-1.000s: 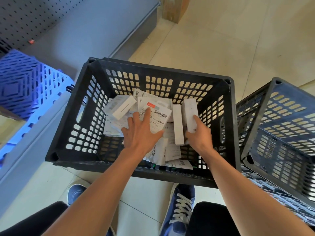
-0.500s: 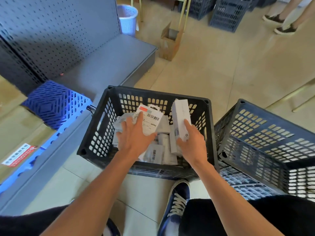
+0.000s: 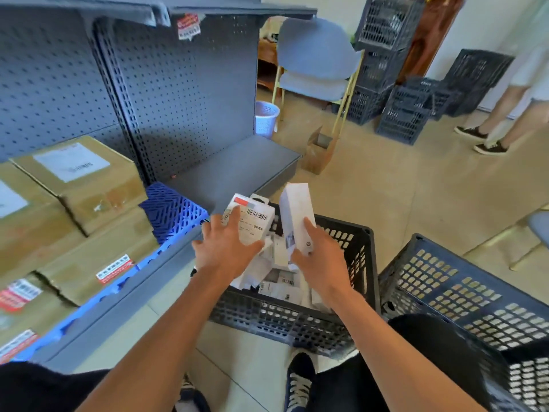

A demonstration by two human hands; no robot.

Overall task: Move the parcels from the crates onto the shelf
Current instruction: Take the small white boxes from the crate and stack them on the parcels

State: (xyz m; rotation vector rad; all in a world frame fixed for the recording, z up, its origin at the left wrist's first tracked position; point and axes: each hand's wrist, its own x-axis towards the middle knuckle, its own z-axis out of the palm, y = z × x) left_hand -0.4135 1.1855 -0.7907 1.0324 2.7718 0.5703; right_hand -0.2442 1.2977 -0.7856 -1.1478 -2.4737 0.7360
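Rising from the right hand (image 3: 320,263), a white box (image 3: 295,215) held upright.

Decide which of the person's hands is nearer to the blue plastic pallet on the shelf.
Left. The left hand holds a labelled parcel just right of the blue pallet; the right hand is farther right, over the crate.

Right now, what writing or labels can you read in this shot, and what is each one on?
None reads as words.
Parcel in the left hand, labelled parcel: barcode, print too blurred.
Red-and-white sticker on the shelf: illegible.
Cardboard box label: blurred.
White box, right hand: no readable text.
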